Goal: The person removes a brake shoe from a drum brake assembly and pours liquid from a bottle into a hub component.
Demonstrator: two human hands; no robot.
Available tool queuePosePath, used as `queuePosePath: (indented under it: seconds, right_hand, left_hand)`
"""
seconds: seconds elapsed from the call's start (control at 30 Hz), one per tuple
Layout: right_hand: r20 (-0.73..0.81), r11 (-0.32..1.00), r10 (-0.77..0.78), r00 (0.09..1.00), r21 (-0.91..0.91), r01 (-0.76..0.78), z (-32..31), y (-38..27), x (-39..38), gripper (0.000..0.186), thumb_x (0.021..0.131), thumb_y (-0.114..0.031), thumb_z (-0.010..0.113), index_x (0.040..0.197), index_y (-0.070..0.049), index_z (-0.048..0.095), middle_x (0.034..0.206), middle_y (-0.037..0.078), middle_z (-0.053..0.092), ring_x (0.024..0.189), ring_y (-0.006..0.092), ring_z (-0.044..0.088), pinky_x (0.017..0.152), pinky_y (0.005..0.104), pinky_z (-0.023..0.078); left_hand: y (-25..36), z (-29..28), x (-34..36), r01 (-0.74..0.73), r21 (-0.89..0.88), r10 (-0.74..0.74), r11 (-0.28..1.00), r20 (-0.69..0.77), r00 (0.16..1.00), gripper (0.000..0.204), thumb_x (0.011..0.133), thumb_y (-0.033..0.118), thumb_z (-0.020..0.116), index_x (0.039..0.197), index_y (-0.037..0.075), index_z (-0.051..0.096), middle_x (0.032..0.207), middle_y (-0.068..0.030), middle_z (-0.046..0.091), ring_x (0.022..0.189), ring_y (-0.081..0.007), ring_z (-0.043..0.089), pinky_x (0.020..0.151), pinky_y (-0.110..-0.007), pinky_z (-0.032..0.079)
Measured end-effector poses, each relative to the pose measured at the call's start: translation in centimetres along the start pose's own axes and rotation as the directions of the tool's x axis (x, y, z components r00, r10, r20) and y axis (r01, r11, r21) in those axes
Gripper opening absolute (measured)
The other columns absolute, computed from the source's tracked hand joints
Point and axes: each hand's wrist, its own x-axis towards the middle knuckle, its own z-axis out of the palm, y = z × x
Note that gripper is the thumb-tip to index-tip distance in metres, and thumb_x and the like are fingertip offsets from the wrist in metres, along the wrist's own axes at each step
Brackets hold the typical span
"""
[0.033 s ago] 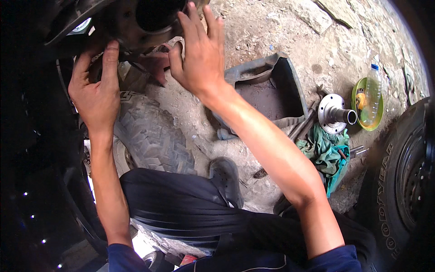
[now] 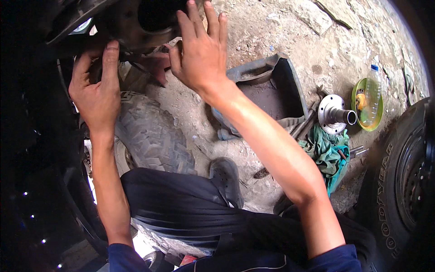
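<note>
A dark metal vehicle part (image 2: pixel 129 36) with a large round opening fills the top of the view. Under its lower edge, my left hand (image 2: pixel 97 90) has its thumb pressed up against it and its fingers curled round, their tips lost in shadow. On the part's right side lies my right hand (image 2: pixel 199 56), fingers stretched and spread, the tips at the rim of the opening. A reddish-brown piece (image 2: pixel 156 65) shows below the part, between my hands.
A lugged tyre (image 2: pixel 152 133) lies below my hands. On the rough ground are a cut-open grey container (image 2: pixel 294 86), a flanged metal spindle (image 2: pixel 333 114), green cloth (image 2: pixel 324 152), and a yellow-green bowl (image 2: pixel 354 97) with a clear bottle (image 2: pixel 372 97). Another tyre (image 2: pixel 385 195) stands right; dark bodywork (image 2: pixel 31 158) left.
My right hand has shifted very slightly, its fingertips a little higher along the part. The left hand keeps its hold, and the things on the ground lie as before.
</note>
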Motion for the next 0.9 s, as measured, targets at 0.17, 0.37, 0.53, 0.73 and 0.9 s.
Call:
queuePosePath:
  seconds: [0.17, 0.37, 0.53, 0.73, 0.9]
  right_hand:
    - [0.118, 0.921, -0.112, 0.987, -0.361, 0.147, -1.2, 1.7, -0.3, 0.057, 0.076, -0.016, 0.061, 0.132, -0.011, 0.054, 0.146, 0.013, 0.042, 0.115, 0.0268, 0.046, 0.092, 0.0426, 0.033]
    - [0.299, 0.968, 0.007, 0.954, -0.243, 0.069, -1.5, -0.1, -0.9, 0.078, 0.072, -0.001, 0.06, 0.146, -0.007, 0.037, 0.151, 0.016, 0.036, 0.102, 0.0302, 0.056, 0.083, 0.0381, 0.047]
    - [0.327, 0.996, -0.037, 0.944, 0.087, 0.009, -1.5, -1.5, -0.4, 0.064, 0.075, -0.012, 0.063, 0.136, -0.003, 0.045, 0.145, 0.015, 0.043, 0.108, 0.0304, 0.059, 0.083, 0.0433, 0.053]
    - [0.421, 0.972, -0.028, 0.907, -0.199, 0.122, -2.6, 0.2, 3.0, 0.05, 0.08, -0.016, 0.06, 0.127, -0.001, 0.051, 0.139, 0.016, 0.05, 0.098, 0.0295, 0.064, 0.075, 0.0412, 0.056]
    - [0.51, 0.972, -0.045, 0.859, -0.176, 0.156, -3.4, -0.8, 3.1, 0.051, 0.079, -0.017, 0.062, 0.125, 0.001, 0.052, 0.137, 0.021, 0.051, 0.088, 0.0301, 0.069, 0.067, 0.0381, 0.058]
  left_hand:
    - [0.9, 0.3, 0.0, -0.045, -0.06, 0.047, 0.997, 0.03, 0.998, 0.021, 0.086, 0.019, 0.074, 0.093, 0.0, 0.068, 0.084, -0.0052, 0.068, 0.08, -0.0119, 0.06, 0.077, -0.025, 0.046]
    - [1.1, 0.6, -0.2, -0.037, -0.039, 0.04, 0.999, 0.08, 0.996, 0.025, 0.086, 0.02, 0.074, 0.1, 0.0, 0.067, 0.092, -0.0098, 0.07, 0.085, -0.0164, 0.064, 0.082, -0.027, 0.048]
    - [1.3, 0.9, 0.1, -0.039, -0.052, 0.042, 0.998, 0.064, 0.997, 0.024, 0.086, 0.017, 0.074, 0.101, 0.0, 0.067, 0.093, -0.0092, 0.07, 0.084, -0.0155, 0.063, 0.081, -0.028, 0.048]
    - [2.3, 0.1, 0.5, 0.039, -0.153, -0.035, 0.987, 0.03, 0.999, 0.019, 0.087, 0.013, 0.072, 0.097, -0.001, 0.066, 0.079, -0.0039, 0.066, 0.071, -0.0071, 0.057, 0.069, -0.021, 0.044]
    - [2.2, -0.4, 0.3, 0.078, -0.169, -0.075, 0.982, 0.025, 0.997, 0.018, 0.091, 0.016, 0.069, 0.096, -0.001, 0.064, 0.069, 0.0036, 0.056, 0.062, -0.0028, 0.045, 0.059, -0.018, 0.035]
